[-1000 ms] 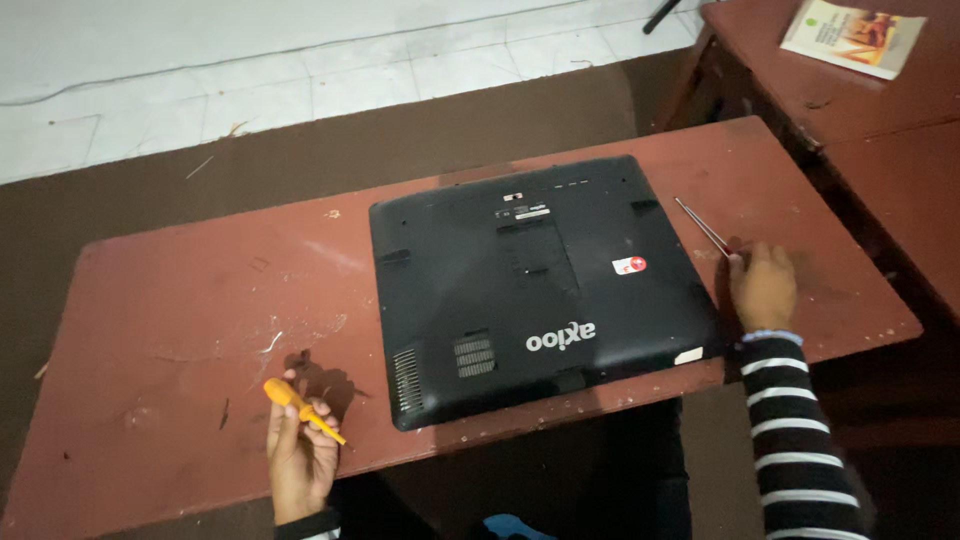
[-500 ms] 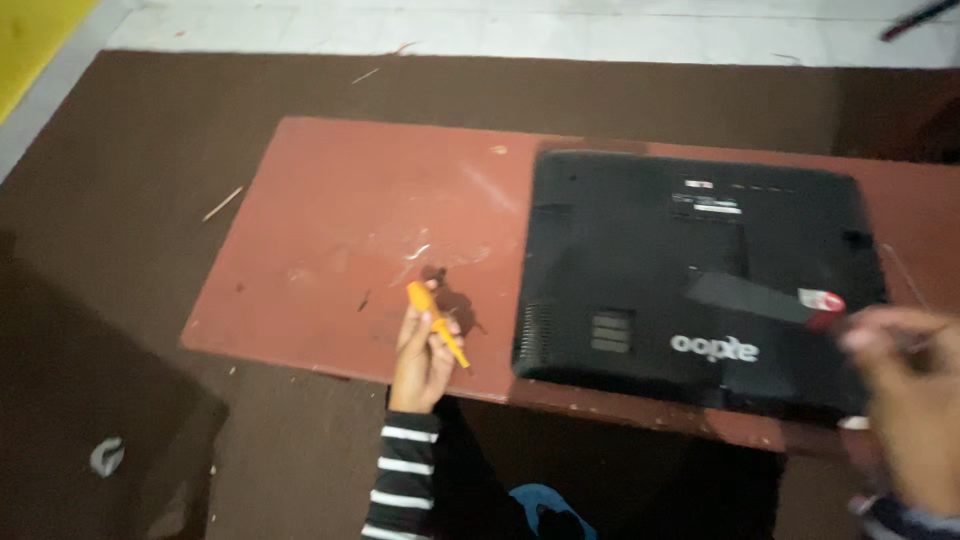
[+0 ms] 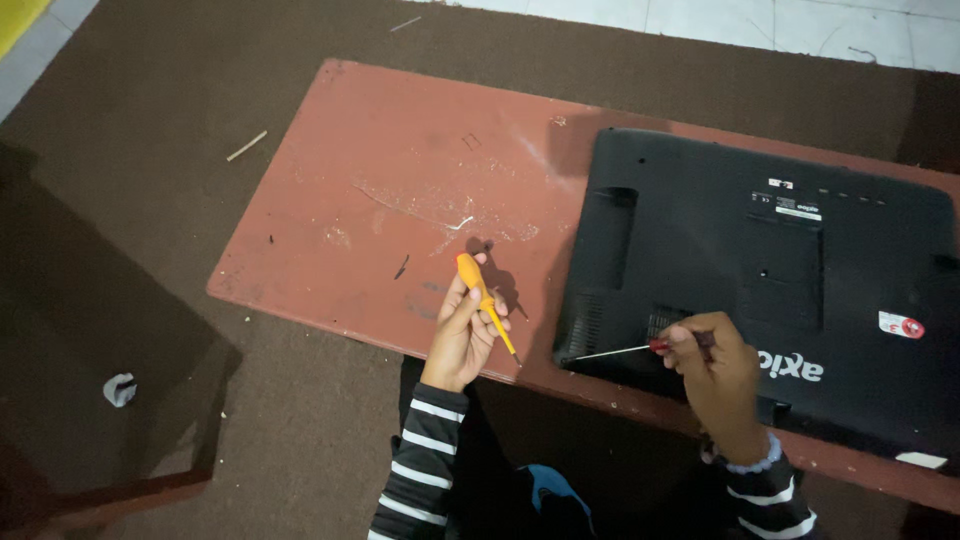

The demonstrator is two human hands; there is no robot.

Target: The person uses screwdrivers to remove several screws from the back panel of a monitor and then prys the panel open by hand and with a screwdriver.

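Left hand was closed around an orange-handled screwdriver, held over the near edge of the table with the handle up and the thin blade slanting down toward the laptop side. From my remote seat I could see the right hand closed too, pinching a red-handled screwdriver whose long metal shaft ran leftward, its tip resting at the near left corner of the black laptop. That laptop lay upside down on the right half of the table, its underside with vents, panels and small stickers facing up.

I noted the reddish-brown table was worn: pale scratches and scuffs crossed its middle, with a few specks of debris and a small dark sliver lying left of the left hand. Its left half carried nothing else. Beneath and around it ran a dark brown carpet, with a pale stick-like scrap lying on it beyond the table's left end and a small whitish crumpled bit nearer me. Pale floor tiles showed along the top edge, and both my sleeves were striped black and white.
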